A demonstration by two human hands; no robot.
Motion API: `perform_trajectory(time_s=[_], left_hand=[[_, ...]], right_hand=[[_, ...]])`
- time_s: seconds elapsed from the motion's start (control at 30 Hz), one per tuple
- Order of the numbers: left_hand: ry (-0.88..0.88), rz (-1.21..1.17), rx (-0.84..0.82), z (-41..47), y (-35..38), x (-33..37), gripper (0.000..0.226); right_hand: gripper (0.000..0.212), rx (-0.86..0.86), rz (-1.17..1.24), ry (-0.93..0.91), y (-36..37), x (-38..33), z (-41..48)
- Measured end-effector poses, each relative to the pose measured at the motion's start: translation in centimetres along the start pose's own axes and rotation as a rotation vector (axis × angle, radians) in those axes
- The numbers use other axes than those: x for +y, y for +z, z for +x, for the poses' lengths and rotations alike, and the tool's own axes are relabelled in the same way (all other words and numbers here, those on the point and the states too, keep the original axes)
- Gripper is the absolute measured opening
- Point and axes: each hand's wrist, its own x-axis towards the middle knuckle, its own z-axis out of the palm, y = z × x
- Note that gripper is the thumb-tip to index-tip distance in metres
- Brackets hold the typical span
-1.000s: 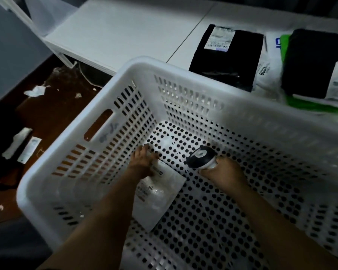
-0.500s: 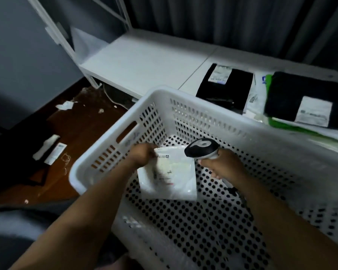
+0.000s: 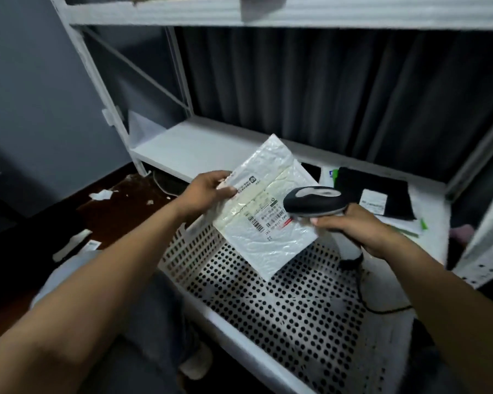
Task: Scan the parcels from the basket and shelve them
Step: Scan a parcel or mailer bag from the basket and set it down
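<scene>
One white parcel [image 3: 265,220], pinched by the left hand [image 3: 208,191] above the basket [image 3: 239,334], faces the scanner [image 3: 313,204] gripped in the right hand [image 3: 356,230]; its shelving seems left to do, beside the dark parcels [image 3: 382,186] on the far shelf [image 3: 188,149].

Corner of parcel [image 3: 265,206] hidden inside left hand [image 3: 208,191] grip. Print on label [image 3: 268,217] beside that grip is too small to read; scanner [image 3: 313,204] head covers its right end. Scanner handle mostly buried in right hand [image 3: 359,231]. Far wall of basket [image 3: 282,308] hidden behind parcel; near end cut by bottom edge. Beyond right hand, black parcel [image 3: 376,191] partly hidden behind scanner, its sticker unreadable. Top shelf [image 3: 296,12] blurred, cut by top edge. White panel [image 3: 484,251] right of right hand blurred, cut off; cannot tell what.
</scene>
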Motion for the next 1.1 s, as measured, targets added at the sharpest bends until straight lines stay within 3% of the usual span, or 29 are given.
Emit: perform_trajectory(time_s=[0.13, 0.27, 0.4, 0.47, 0.63, 0.7, 0.77, 0.83, 0.93, 1.1], left_hand=[[0.041, -0.106, 0.152, -1.6, 0.4, 3.1, 0.035], [-0.052, -0.158, 0.340, -2.8, 1.8, 2.9, 0.064], [-0.275, -0.561, 0.097, -3.8, 4.6, 2.8, 0.087], [-0.273, -0.572, 0.030, -3.5, 5.8, 1.9, 0.087], [-0.290, -0.535, -0.052, -2.6, 6.7, 1.0, 0.047], [-0.293, -0.578, -0.084, -2.5, 7.0, 1.0, 0.041], [-0.248, -0.457, 0.002, -2.5, 7.1, 1.3, 0.040], [-0.190, -0.221, 0.145, -2.5, 6.8, 1.8, 0.036], [-0.108, -0.058, 0.283, -1.9, 5.7, 1.6, 0.032], [-0.071, 0.127, 0.276, -1.2, 4.7, 0.8, 0.035]], right_hand=[[0.033, 0.080, 0.057, -0.081, -0.7, -2.3, -3.5], [0.023, 0.262, 0.211, -0.110, -1.0, -2.6, -5.3], [0.015, 0.384, 0.366, -0.069, -0.9, -2.2, -5.9], [0.013, 0.409, 0.421, -0.043, -0.8, -1.7, -5.9], [0.016, 0.414, 0.516, 0.017, -0.9, -1.0, -5.4], [0.024, 0.378, 0.474, 0.016, -0.7, -0.9, -5.2], [0.026, 0.332, 0.390, -0.014, -0.6, -1.0, -5.1], [0.025, 0.324, 0.186, -0.059, -0.7, -1.4, -5.1], [0.030, 0.349, -0.190, -0.069, -1.2, -2.2, -5.1], [0.014, 0.283, -0.279, -0.072, -1.2, -4.0, -6.1]])
